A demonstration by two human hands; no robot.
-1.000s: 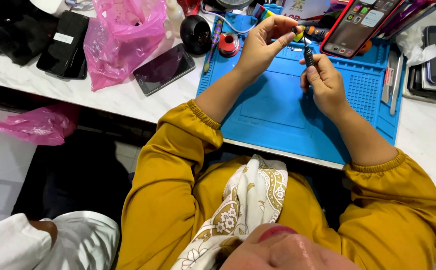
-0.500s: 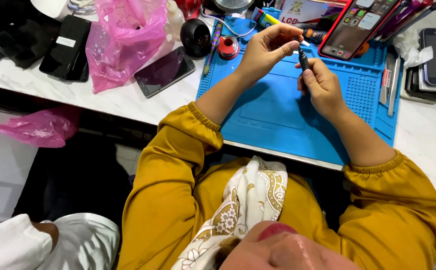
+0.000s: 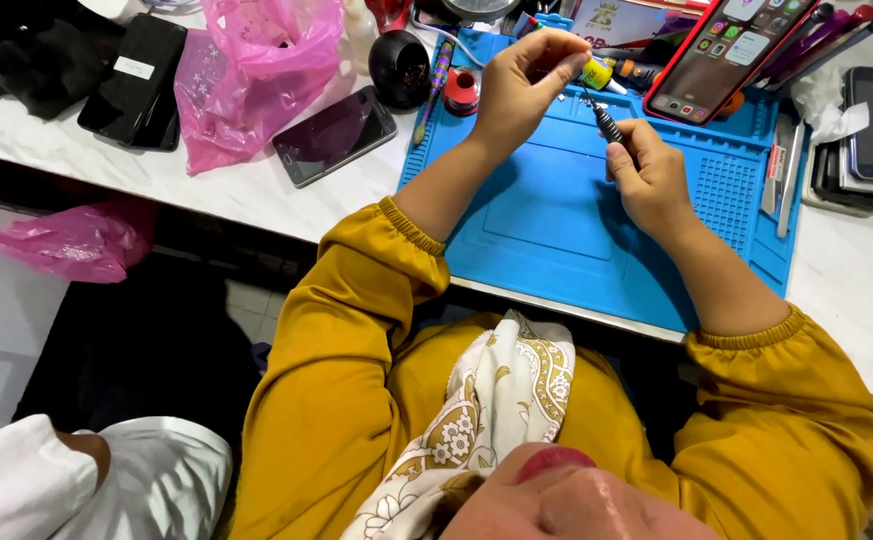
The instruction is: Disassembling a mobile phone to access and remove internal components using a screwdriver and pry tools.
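Gripping a slim dark screwdriver (image 3: 607,125), your right hand (image 3: 649,178) aims its tip up-left over the ribbed blue silicone mat (image 3: 547,215). Left hand (image 3: 529,82) pinches something too small to tell. Red-cased phone (image 3: 727,55) just behind; crinkled pink bag (image 3: 257,70) left.

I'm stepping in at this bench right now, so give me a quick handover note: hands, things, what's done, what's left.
Left hand: raised over the blue mat, fingertips pinched; anything held is too small to tell.
Right hand: grips a dark screwdriver, tip pointing at the left fingertips.
Red-cased phone lies lit at the mat's top edge.
Done: tool in hand.
Left: tip and left fingertips not yet together.
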